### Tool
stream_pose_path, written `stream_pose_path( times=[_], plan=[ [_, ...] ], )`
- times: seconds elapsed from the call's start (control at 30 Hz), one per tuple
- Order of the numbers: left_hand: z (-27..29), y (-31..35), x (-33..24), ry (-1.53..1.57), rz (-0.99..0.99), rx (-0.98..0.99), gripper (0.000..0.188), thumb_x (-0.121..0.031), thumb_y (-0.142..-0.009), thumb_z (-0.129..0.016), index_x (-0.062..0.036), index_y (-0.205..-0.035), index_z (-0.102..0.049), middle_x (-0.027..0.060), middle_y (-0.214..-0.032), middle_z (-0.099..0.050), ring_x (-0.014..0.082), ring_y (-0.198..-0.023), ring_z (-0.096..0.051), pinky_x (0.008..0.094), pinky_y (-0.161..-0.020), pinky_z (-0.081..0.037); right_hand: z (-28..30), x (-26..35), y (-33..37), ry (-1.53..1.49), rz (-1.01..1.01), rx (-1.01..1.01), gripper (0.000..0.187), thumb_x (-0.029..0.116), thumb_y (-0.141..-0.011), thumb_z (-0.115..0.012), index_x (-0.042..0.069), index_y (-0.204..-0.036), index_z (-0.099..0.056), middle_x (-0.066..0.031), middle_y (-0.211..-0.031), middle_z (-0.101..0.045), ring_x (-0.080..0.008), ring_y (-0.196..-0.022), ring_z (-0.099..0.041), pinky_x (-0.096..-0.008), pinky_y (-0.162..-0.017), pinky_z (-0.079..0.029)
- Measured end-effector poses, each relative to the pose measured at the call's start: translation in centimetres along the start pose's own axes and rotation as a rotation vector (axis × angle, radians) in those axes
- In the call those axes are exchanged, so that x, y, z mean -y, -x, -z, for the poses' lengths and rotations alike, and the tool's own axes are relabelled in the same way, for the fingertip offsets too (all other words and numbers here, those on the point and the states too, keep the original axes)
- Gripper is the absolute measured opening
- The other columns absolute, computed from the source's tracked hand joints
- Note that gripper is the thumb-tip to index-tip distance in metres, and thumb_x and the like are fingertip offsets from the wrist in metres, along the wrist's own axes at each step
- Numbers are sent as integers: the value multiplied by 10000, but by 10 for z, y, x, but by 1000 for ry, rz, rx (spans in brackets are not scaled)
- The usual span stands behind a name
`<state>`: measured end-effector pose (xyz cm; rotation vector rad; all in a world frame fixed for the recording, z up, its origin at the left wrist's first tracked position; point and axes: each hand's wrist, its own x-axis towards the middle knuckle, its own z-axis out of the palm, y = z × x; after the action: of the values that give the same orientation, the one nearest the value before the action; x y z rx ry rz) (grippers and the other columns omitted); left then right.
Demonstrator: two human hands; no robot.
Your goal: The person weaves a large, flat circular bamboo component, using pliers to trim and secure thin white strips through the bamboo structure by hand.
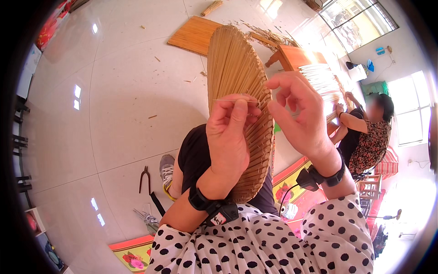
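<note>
A large tan pleated palm-leaf fan (232, 68) stands tilted across my lap, its stitched rim running down its right side. In front of it, my left hand (230, 132) pinches a thin needle (221, 100) between thumb and fingers, the needle lying nearly level. To the right, close to the fan's rim, my right hand (299, 114) is raised with fingers curled and thumb and forefinger apart. Nothing shows between them; any thread there is too fine to make out.
A wooden board (194, 35) and scattered straw strips (273, 36) lie on the tiled floor ahead. At right, another person (372, 132) sits working by a low wooden table (296, 57). Tongs (144, 180) and scissors (147, 217) lie by my shoe (167, 170).
</note>
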<state>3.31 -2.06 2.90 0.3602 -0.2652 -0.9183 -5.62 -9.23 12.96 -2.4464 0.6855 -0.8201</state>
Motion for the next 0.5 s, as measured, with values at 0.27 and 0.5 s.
stream_pose_path(
  times=[0.27,0.5],
  plan=[
    [0,1,2,-13,-13,-5,90,-148,-1010,-574,-65,-1021,-608,46,-1033,-668,108,-884,-621,252,-778,-484,-3,-5,-3,-7,78,49,171,27,-781,-752,17,-946,-708,-62,-847,-647,-133,-666,-558,-259,-602,-466],
    [9,-3,-7,-11,-9,53,90,-148,-1036,-515,-63,-1060,-531,77,-1024,-666,126,-838,-658,263,-759,-502,-10,4,-10,14,3,25,65,22,-808,-733,12,-837,-675,-65,-762,-611,-145,-615,-564,-280,-571,-456]
  ],
)
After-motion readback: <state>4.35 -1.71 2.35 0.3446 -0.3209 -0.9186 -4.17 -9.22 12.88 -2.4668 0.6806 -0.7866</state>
